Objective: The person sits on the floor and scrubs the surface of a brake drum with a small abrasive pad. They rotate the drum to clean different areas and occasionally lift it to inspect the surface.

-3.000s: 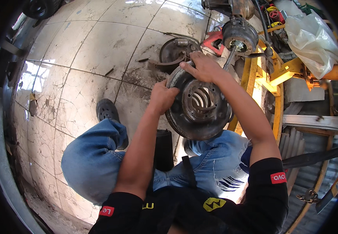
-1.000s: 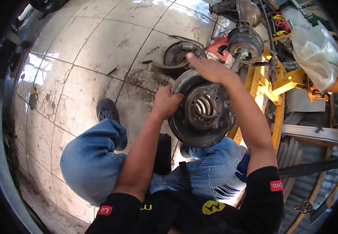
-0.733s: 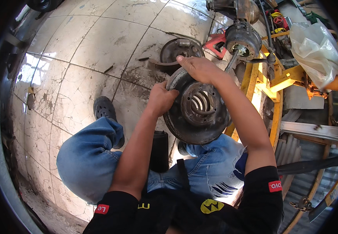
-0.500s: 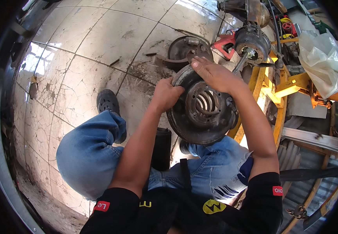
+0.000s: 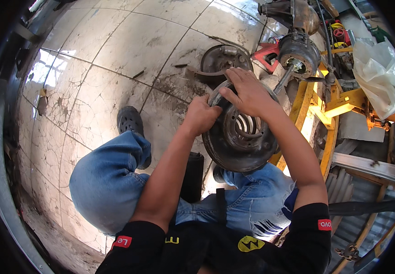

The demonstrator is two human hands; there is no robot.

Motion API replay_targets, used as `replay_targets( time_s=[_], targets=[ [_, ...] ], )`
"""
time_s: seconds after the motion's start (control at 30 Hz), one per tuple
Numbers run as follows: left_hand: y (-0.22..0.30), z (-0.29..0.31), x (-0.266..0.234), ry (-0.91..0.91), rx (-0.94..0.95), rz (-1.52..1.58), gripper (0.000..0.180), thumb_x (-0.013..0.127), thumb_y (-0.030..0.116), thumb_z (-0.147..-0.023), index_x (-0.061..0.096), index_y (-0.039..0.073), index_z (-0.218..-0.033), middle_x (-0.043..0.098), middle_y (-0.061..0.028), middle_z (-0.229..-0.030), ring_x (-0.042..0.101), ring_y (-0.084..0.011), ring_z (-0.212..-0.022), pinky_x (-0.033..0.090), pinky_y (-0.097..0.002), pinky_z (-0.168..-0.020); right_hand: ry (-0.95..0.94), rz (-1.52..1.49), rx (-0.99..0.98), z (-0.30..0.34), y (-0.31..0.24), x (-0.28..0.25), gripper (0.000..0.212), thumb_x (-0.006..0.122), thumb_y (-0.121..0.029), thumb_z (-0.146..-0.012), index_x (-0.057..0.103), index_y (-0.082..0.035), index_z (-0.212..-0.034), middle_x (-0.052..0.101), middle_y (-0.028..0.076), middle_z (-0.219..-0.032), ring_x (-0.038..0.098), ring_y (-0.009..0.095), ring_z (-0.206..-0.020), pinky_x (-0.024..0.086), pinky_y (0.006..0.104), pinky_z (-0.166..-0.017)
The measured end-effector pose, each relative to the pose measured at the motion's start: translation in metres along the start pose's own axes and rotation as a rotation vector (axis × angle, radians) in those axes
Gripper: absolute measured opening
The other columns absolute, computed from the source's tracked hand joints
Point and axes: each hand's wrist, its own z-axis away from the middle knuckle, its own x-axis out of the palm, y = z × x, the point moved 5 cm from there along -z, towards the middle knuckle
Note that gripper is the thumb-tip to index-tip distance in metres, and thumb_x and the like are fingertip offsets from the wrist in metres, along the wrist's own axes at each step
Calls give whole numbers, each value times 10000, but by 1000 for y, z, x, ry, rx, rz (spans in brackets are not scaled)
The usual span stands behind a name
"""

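The person is keeping low on the floor, knees apart in blue jeans [image 5: 108, 178], and is holding a dark round metal drum [image 5: 222, 150] out in front, just by the right knee; I cannot tell if it is resting there. The left hand [image 5: 201, 114] is pinching the drum's upper left rim, thumb lying over the near face, the other fingers mostly out of my sight behind. The right hand [image 5: 247, 93] is lying across the upper rim, its grip spread, fingers reaching out nearly straight and thumb standing apart. Pale curved slits are showing through the drum's central opening.

Just beyond, on the cracked tile floor [image 5: 111, 59], a round metal plate [image 5: 211, 58] is lying with a curved metal strip [image 5: 205, 74] along its near edge. A red stand [image 5: 266, 55] is standing beside a grimy axle housing [image 5: 304, 45], and a rod [image 5: 283, 81] is slanting toward the right wrist. To the right, a crumpled plastic bag [image 5: 380, 75] is bulging near a yellow frame [image 5: 302, 100].
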Motion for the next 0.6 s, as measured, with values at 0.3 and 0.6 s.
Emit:
replay_targets(
  time_s=[0.3,0.6],
  targets=[
    [0,-3,-1,29,30,49,364,617,141,-740,646,-65,-1039,687,-195,-843,668,-268,-767,508,-368,-746,-50,-40,-12,12,3,-3,745,344,-580,-968,479,59,-1324,473,237,-1380,425,372,-1304,288,463,-1115],
    [-8,-2,4,81,59,85,375,612,130,-734,646,-57,-1057,695,-193,-864,677,-258,-794,511,-361,-767,-378,-314,129,-12,6,-16,724,292,-577,-983,458,23,-1354,445,233,-1407,388,364,-1336,298,478,-1109]
  ],
)
